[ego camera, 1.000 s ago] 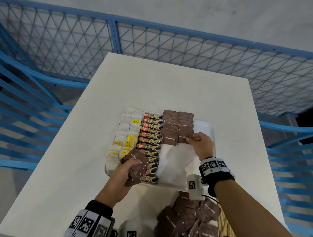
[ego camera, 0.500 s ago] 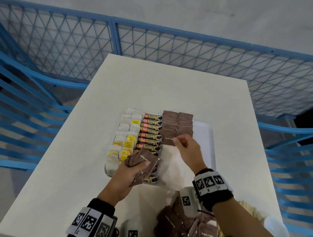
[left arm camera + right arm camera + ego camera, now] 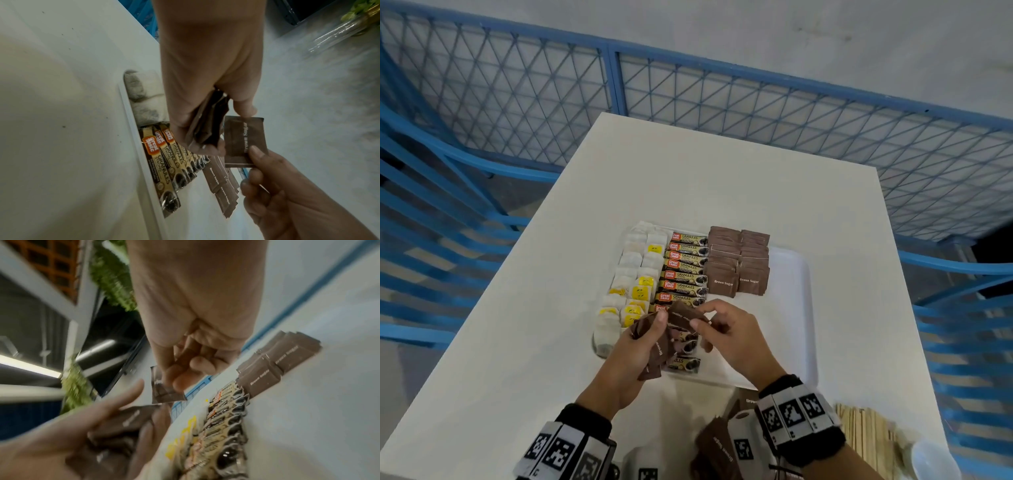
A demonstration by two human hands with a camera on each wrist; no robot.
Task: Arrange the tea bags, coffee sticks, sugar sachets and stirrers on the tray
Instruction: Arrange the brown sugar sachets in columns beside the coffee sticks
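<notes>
Head view, left to right: white table [image 3: 722, 178] bearing a white tray [image 3: 796, 308]; at the tray's 9 o'clock side, two columns of tea bags [image 3: 635, 274], some with yellow tags; just beside them toward the centre, a column of coffee sticks [image 3: 686, 270] laid crosswise; next, two overlapping columns of brown sugar sachets [image 3: 738, 263] filling the tray's 12 o'clock part. Over the tray's 7 o'clock corner the left hand [image 3: 631, 356] grips a loose bundle of sachets [image 3: 654, 346], fingers curled round it. At its 3 o'clock the right hand [image 3: 736, 339] pinches a single sachet [image 3: 683, 317] between thumb and fingertips, touching the bundle. Off the tray, at the table's 6 o'clock edge, a heap of spare sachets [image 3: 714, 445]; at 5 o'clock, wooden stirrers [image 3: 866, 428]
</notes>
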